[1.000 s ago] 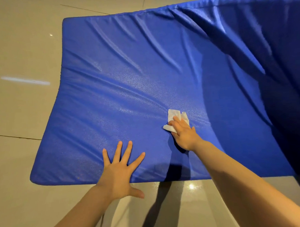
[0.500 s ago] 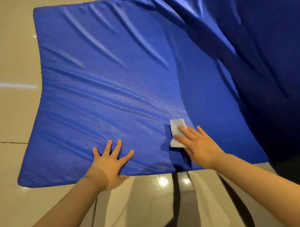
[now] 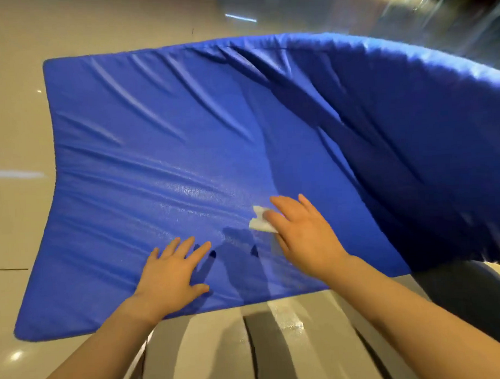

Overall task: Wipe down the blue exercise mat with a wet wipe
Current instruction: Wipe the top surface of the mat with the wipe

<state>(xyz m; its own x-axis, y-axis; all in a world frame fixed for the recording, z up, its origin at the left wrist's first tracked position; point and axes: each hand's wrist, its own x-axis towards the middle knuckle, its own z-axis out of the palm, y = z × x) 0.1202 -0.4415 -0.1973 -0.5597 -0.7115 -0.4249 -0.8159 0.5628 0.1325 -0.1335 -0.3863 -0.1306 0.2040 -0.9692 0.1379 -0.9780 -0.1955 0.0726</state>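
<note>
The blue exercise mat (image 3: 162, 141) lies wrinkled on the tiled floor, and its right half rises in a fold. A damp sheen shows across its middle. My right hand (image 3: 304, 235) lies flat with straight fingers on the white wet wipe (image 3: 260, 223), pressing it to the mat near the front edge. Only the wipe's left part sticks out from under the fingers. My left hand (image 3: 172, 273) rests flat on the mat with spread fingers, a little left of the wipe.
Glossy beige floor tiles (image 3: 17, 146) surround the mat at left and front. The raised, folded part of the mat (image 3: 411, 121) fills the right side. The far right background is blurred.
My right hand has slid the wipe slightly toward the left hand along the mat's front part. The camera view has swung, and the left hand stays flat on the mat.
</note>
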